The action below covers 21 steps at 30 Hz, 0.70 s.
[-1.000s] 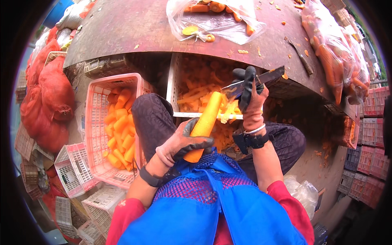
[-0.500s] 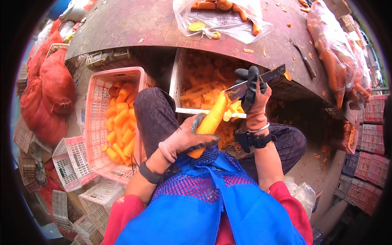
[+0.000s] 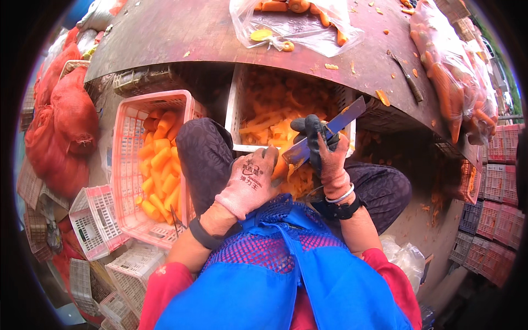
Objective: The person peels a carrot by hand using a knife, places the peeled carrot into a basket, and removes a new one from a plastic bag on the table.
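My gloved left hand (image 3: 247, 181) grips an orange carrot (image 3: 280, 168), mostly hidden behind it, above my lap. Just right of it, my gloved right hand (image 3: 325, 151) is closed on a wide peeling tool with a blue-grey blade (image 3: 346, 115), slanted down across the carrot's upper end. Beyond both hands, a white crate (image 3: 237, 104) holds many orange peelings (image 3: 264, 129), with more falling or lying below the blade. Left of my knee, a pink basket (image 3: 124, 159) holds several peeled carrot pieces (image 3: 162, 181).
The worktop (image 3: 165, 44) bears a plastic bag with carrots (image 3: 297, 33), a knife (image 3: 410, 82) and full carrot bags (image 3: 445, 82) at right. Red mesh sacks (image 3: 71, 115) and tilted crates (image 3: 93, 225) lie left; stacked crates (image 3: 495, 220) stand right; clear plastic (image 3: 399, 256) lies beside me.
The blade has swung down and leftward along the carrot. My left hand has turned back-up, so the carrot is now mostly hidden. My right hand has dropped slightly and moved left.
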Available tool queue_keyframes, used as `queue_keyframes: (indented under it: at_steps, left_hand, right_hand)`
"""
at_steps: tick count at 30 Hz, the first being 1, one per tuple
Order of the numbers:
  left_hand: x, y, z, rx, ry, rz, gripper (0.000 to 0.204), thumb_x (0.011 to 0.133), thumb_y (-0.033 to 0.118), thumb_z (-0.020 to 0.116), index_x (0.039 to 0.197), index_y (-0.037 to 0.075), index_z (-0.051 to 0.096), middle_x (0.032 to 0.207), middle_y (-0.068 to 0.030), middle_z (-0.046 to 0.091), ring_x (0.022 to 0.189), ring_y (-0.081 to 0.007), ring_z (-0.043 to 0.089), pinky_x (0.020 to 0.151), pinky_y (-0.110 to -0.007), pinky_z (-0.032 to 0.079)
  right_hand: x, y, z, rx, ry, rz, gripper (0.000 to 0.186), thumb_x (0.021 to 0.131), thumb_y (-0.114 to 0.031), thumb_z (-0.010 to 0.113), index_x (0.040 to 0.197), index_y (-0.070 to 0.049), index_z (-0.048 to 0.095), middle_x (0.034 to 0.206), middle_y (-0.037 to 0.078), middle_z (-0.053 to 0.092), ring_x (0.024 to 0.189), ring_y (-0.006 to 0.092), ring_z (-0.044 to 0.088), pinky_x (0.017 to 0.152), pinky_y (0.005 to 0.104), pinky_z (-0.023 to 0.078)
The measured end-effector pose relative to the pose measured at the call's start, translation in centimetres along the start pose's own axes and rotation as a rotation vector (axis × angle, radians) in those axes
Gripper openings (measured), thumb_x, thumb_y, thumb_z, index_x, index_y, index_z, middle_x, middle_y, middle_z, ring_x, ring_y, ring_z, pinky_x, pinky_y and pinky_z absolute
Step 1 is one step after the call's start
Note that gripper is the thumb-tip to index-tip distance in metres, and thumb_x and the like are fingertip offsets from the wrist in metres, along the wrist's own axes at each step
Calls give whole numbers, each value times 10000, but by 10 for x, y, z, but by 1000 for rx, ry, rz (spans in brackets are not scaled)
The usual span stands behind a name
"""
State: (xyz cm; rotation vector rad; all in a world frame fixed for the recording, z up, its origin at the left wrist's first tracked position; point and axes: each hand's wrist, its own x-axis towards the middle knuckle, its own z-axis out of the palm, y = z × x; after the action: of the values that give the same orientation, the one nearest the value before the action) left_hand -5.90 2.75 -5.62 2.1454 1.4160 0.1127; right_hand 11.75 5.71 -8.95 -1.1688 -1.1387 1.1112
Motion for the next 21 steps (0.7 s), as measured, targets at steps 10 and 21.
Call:
queue_keyframes:
  at_steps: [10,21]
  left_hand:
    - [-2,-16,11,-224,290,45,655,645,175,745,1199,-10,447,1060,-204,556,967,-386,560,832,-422,458]
    - [13,-12,2,-2048,-644,-251,491,728,34,687,1182,26,502,986,-125,593,759,-249,630,636,-331,533]
  right_hand:
    - [49,-2,-70,24,21,-49,233,913,-90,504,1074,46,602,875,76,662,688,102,598,589,226,469]
    - [15,-27,-9,531,-347,404,483,844,-271,642,1233,-16,510,986,108,660,690,75,593,583,200,471]
